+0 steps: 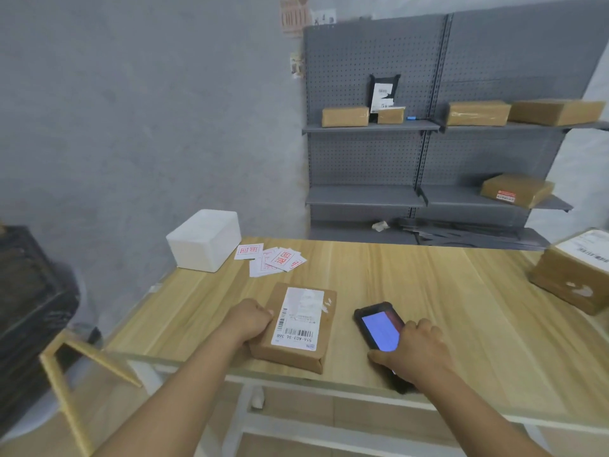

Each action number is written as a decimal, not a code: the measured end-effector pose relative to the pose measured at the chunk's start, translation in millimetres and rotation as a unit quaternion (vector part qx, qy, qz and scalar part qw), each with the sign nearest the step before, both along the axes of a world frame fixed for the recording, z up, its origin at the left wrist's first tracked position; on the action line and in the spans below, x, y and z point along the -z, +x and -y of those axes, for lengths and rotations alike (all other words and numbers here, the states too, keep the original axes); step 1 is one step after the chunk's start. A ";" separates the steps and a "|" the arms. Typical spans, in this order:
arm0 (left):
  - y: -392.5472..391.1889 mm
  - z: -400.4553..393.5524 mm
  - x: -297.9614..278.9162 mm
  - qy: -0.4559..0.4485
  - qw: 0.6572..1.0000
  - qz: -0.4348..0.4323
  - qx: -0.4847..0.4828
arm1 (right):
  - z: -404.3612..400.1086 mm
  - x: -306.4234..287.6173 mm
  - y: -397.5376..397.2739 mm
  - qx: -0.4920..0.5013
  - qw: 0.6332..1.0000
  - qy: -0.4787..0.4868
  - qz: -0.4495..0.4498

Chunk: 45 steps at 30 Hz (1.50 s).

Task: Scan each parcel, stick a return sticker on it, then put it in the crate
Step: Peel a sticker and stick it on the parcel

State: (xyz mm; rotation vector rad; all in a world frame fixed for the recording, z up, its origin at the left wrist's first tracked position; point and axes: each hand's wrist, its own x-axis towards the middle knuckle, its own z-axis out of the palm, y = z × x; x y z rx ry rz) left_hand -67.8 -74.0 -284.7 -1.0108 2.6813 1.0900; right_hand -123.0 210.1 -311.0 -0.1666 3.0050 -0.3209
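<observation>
Parcel point(294, 328) lies lower centre on worktop point(461, 291), label up, long axis running away from person. Left hand point(250, 319) grips its left edge. Right hand point(417, 352) holds scanner point(379, 326) just right of parcel, nearer barcode.

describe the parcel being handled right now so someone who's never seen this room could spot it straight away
Start at the long wooden table and look to its near edge. Between the left hand and the scanner under the right hand lies a flat brown parcel. Unlike the other brown parcel at the table's far right end, it is gripped at its side and its white barcode label faces up.
</observation>
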 end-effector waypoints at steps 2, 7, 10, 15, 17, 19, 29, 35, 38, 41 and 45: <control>-2.3 3.5 2.1 0.000 1.000 -0.004 -0.001 | 1.9 -2.9 -3.5 -0.008 1.000 -0.014 -0.008; -14.2 29.1 -1.2 0.004 0.998 -0.061 -0.024 | 21.5 -14.6 -18.8 -0.039 0.994 -0.094 -0.035; -25.8 49.9 -4.4 -0.018 0.995 -0.092 -0.026 | 42.1 -21.8 -31.6 -0.050 0.990 -0.127 -0.034; -61.1 83.9 -0.5 -0.060 0.992 -0.111 -0.003 | 88.0 -28.2 -57.5 -0.074 0.982 -0.174 -0.019; -78.6 96.6 2.4 -0.078 0.991 -0.110 0.015 | 110.2 -29.1 -68.2 -0.082 0.978 -0.193 -0.006; -96.7 110.2 5.3 -0.085 0.990 -0.112 0.028 | 133.5 -29.4 -78.9 -0.089 0.974 -0.207 0.006; -168.7 155.5 15.2 -0.122 0.971 -0.095 0.183 | 218.6 -14.6 -134.2 -0.080 0.979 -0.183 0.033; -188.6 143.1 24.4 -0.110 0.962 -0.074 0.240 | 246.4 1.1 -165.1 -0.091 0.991 -0.095 0.038; -192.7 142.2 28.4 -0.119 0.959 -0.044 0.255 | 255.3 5.2 -172.6 -0.099 0.993 -0.048 0.031; -194.7 143.8 28.7 -0.128 0.956 -0.038 0.260 | 258.9 5.5 -176.2 -0.094 0.994 -0.048 0.024; -196.3 144.6 27.7 -0.122 0.956 -0.038 0.265 | 258.3 2.9 -176.4 -0.075 0.988 -0.134 0.002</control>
